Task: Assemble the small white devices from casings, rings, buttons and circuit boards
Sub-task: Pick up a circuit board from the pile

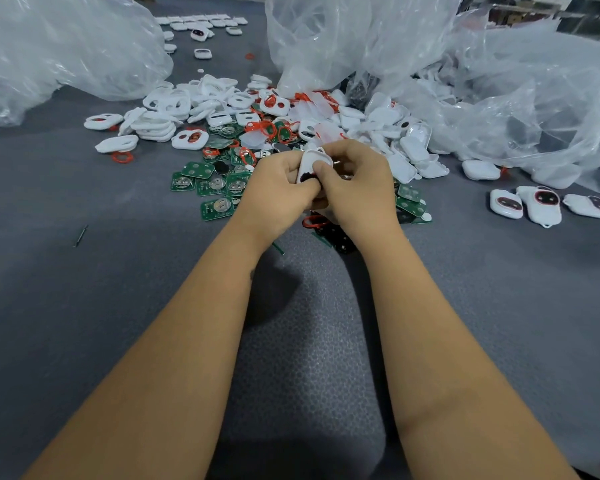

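Both hands meet over the middle of the grey table. My left hand (278, 188) and my right hand (355, 183) together grip one small white casing (309, 161), tilted upright, with a dark part showing at its lower end under my thumbs. Behind them lies a heap of white casings (174, 109), red rings (122, 156) and green circuit boards (215, 207). Three assembled-looking white devices (542, 202) with dark buttons lie in a row at the right.
Large clear plastic bags (66, 50) billow at the back left, with another plastic bag (534, 98) at the back right. More white casings (201, 26) lie in rows at the far back. A thin dark stick (80, 235) lies at the left on the grey mat (309, 341).
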The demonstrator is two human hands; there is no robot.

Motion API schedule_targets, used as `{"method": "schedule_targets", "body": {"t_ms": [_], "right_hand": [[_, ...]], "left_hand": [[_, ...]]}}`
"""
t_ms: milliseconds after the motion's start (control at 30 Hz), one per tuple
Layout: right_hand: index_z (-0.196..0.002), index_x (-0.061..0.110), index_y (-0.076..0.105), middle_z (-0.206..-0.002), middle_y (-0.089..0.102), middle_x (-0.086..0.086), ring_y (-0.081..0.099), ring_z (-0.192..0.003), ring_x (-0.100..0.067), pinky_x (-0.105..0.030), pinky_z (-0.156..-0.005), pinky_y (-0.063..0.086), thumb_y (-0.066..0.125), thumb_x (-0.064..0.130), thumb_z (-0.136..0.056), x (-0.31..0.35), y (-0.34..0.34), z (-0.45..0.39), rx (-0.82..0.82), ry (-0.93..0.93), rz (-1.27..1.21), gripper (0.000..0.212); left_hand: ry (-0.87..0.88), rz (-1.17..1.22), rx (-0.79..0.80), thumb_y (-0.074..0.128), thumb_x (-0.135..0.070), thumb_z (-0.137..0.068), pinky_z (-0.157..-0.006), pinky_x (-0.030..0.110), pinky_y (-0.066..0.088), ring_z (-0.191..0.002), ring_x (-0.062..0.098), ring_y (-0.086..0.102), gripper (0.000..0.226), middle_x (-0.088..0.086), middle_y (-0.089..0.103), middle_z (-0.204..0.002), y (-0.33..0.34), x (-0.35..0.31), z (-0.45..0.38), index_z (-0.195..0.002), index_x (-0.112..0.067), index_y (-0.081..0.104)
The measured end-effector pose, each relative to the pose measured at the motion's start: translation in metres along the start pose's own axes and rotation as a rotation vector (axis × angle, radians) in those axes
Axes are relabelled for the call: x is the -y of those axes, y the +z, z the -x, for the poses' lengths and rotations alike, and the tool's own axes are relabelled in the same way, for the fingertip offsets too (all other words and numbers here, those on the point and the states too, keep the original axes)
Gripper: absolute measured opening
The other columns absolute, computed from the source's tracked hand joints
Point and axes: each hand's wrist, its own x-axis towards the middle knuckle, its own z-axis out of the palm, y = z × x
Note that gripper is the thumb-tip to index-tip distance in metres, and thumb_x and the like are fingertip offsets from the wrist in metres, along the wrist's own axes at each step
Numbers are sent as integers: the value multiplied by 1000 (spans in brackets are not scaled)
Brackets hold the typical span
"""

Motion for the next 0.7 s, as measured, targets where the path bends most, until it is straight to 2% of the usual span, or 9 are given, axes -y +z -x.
{"method": "schedule_targets", "body": {"t_ms": [67,133,233,333,433,500,567,700], "right_hand": [[-100,12,67,-91,67,2,62,-84,-13,-31,-81,54,65,8,-84,2,-1,0,-7,3,-22,17],[-99,12,67,-91,68,0,62,-84,-15,-32,-81,55,64,5,-83,3,-1,1,-7,1,-44,17],[-99,13,68,-91,68,2,64,-87,-16,-32,-82,54,63,6,-86,5,-1,2,6,1,-67,16],[-101,14,70,-92,67,3,61,-87,-12,-22,-79,50,58,13,-93,5,-1,3,-8,-2,-89,14],[-100,16,70,-100,69,1,60,-91,-9,-16,-79,45,55,18,-96,4,-7,0,-135,21,-118,15],[-91,20,68,-91,68,6,59,-82,-3,-14,-73,43,53,17,-95,1,-14,-4,-247,54,-112,16],[-86,22,66,-81,64,10,53,-69,1,-16,-65,40,51,14,-93,-3,-20,-7,-337,105,-94,18],[-87,22,66,-68,54,11,44,-56,-4,-23,-59,34,47,7,-84,-9,-24,-10,-329,159,34,25]], "left_hand": [[-28,-6,-2,49,10,-88,-87,62,52,-90,42,65,31,37,63,-105,0,0,0,-104,-8,70],[-56,35,-10,49,11,-89,-82,51,58,-96,45,66,32,32,67,-104,1,-1,0,-104,-7,69],[-119,204,2,46,15,-89,-68,30,59,-84,24,73,30,15,74,-93,3,-3,0,-106,1,67],[-186,353,-46,44,17,-89,-68,24,58,-77,15,72,28,12,72,-88,4,-7,-2,-100,3,65],[-250,510,-156,44,17,-90,-69,23,58,-79,21,73,21,20,69,-91,-1,-10,-4,-93,6,61],[-255,605,-207,45,15,-92,-70,26,59,-81,29,72,17,24,69,-89,-5,-10,-5,-90,7,60],[-238,660,-248,48,11,-94,-71,28,60,-80,29,73,13,22,71,-84,-10,-9,-7,-90,7,60],[-207,691,-285,49,1,-98,-72,27,59,-80,26,74,12,17,74,-78,-14,-8,-8,-96,6,60]]}}
